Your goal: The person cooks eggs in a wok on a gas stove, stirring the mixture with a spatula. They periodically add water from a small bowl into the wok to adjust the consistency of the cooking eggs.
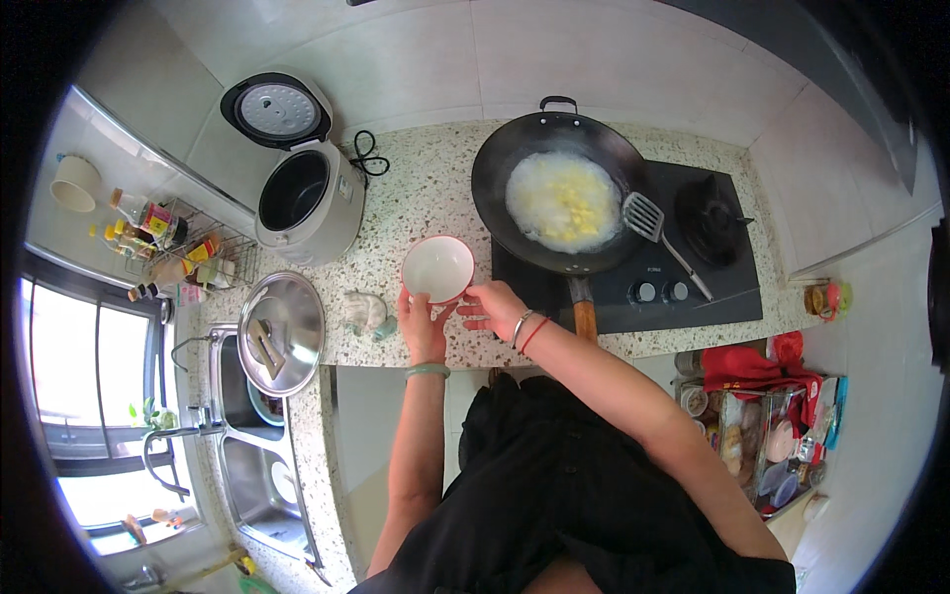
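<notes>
A white bowl [435, 269] with a red rim is between my hands at the front of the counter, and it looks empty inside. My left hand [424, 325] grips its near side, thumb over the rim and fingers along the outside. On the bowl's right side, my right hand [495, 309] has its thumb at the rim and its other fingers curled by the outer wall. Behind and to the right stands a black wok [495, 213] holding pale liquid with yellow pieces [569, 203]. A slotted spatula [645, 218] leans on the wok's right edge, its handle over the stove.
The black stove [717, 307] has a second burner [711, 218] at right. Left are an open rice cooker [327, 213], a metal lid [302, 332] beside the sink [237, 465], and a crumpled cloth [364, 312]. The wok handle [585, 315] points toward me.
</notes>
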Motion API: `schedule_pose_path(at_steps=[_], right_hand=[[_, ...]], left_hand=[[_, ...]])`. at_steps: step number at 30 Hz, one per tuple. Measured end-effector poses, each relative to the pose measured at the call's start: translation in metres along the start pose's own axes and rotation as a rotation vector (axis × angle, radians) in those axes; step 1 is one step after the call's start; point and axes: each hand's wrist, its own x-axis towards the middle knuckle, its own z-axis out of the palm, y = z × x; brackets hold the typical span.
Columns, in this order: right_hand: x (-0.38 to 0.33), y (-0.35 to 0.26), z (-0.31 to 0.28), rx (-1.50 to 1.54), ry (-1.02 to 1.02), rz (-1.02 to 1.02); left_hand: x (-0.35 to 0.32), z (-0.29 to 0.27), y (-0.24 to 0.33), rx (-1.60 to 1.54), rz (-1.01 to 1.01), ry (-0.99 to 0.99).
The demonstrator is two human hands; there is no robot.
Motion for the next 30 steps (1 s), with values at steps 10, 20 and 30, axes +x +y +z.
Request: schedule_pose_path(at_steps=[10,20,30], right_hand=[[0.05,0.03,-0.003,-0.095,0.173,0.11],[0.066,0.044,-0.017,0.071,0.188,0.054],[0.057,0.042,-0.005,0.231,0.158,-0.003]], left_hand=[[0.028,-0.036,-0.042,-0.066,-0.143,-0.009],[0.047,-0.042,-0.068,-0.07,-0.174,0.058],[0.039,-0.036,-0.062,0.065,-0.107,0.02]])
